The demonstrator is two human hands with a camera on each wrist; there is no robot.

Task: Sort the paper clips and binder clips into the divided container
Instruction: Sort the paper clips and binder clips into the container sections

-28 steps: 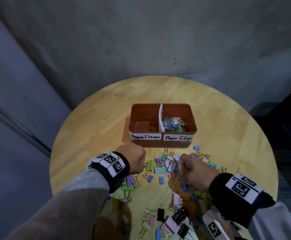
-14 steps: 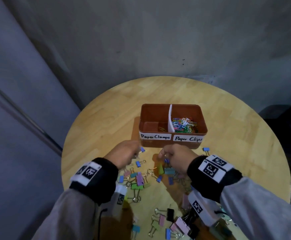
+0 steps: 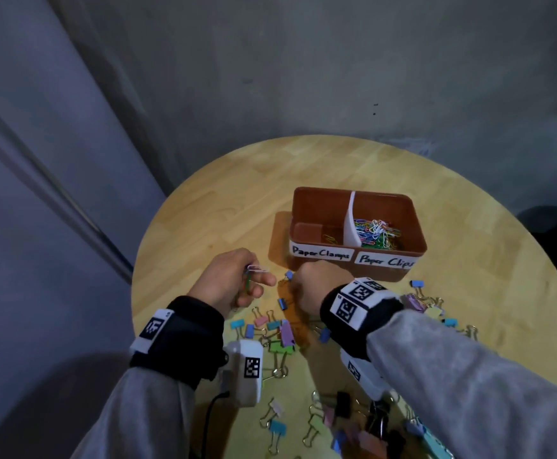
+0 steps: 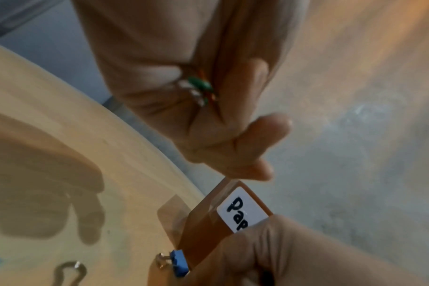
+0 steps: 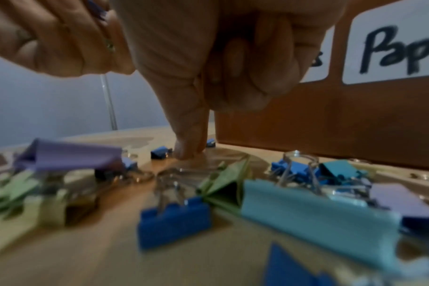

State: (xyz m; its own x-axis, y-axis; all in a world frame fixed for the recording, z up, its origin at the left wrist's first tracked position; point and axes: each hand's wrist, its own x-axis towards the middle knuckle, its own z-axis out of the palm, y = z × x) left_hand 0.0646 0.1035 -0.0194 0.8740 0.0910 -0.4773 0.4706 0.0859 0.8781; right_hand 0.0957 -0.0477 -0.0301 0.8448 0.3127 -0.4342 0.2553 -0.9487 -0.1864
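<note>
The brown divided container (image 3: pixel 414 223) stands mid-table; its right half holds coloured paper clips (image 3: pixel 376 233), and its left half, labelled "Paper Clamps", holds a few paper clips (image 3: pixel 330 239). My left hand (image 3: pixel 237 283) hovers left of the box and grips white and green paper clips (image 4: pixel 198 89) in curled fingers. My right hand (image 3: pixel 313 288) is a fist by the box's front left corner, pressing its fingertips (image 5: pixel 187 152) onto the table beside a small blue binder clip (image 5: pixel 160 152). Nothing shows inside that fist.
Several pastel and black binder clips (image 3: pixel 283 336) lie scattered on the round wooden table (image 3: pixel 204 226) between my forearms and toward its near edge. The table's left edge curves close to my left hand. A grey wall stands behind.
Both hands left the pile and moved forward toward the box's front left corner. The left hand rose off the table with paper clips showing in it.
</note>
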